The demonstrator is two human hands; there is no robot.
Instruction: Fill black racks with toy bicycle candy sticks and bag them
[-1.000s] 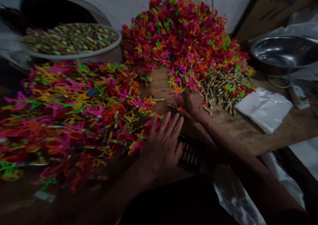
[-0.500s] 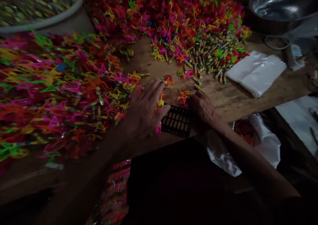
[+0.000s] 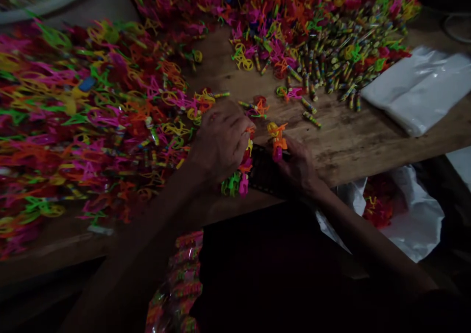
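A black slotted tray (image 3: 263, 173) lies near the table's front edge, dim and partly hidden between my hands. My left hand (image 3: 222, 139) is closed over its left end, fingertips curled down by small red and yellow pieces; what they grip is hidden. Below those fingers, green and pink plastic toys (image 3: 243, 183) stand at the tray's left side. At the tray's right end, my right hand (image 3: 300, 164) is closed around small plastic toys (image 3: 278, 144), orange and magenta with a yellow part above.
Loose colourful plastic toys (image 3: 121, 141) cover the left of the table, with another heap (image 3: 272, 9) behind. Short patterned tubes (image 3: 331, 63) lie at the back right, beside white plastic bags (image 3: 419, 90). An open white sack (image 3: 423, 220) sits below the edge.
My left hand has gone from spread fingers to a closed grip at the tray. My right hand has turned, with orange and magenta toys now in its fingers. The camera view has shifted.
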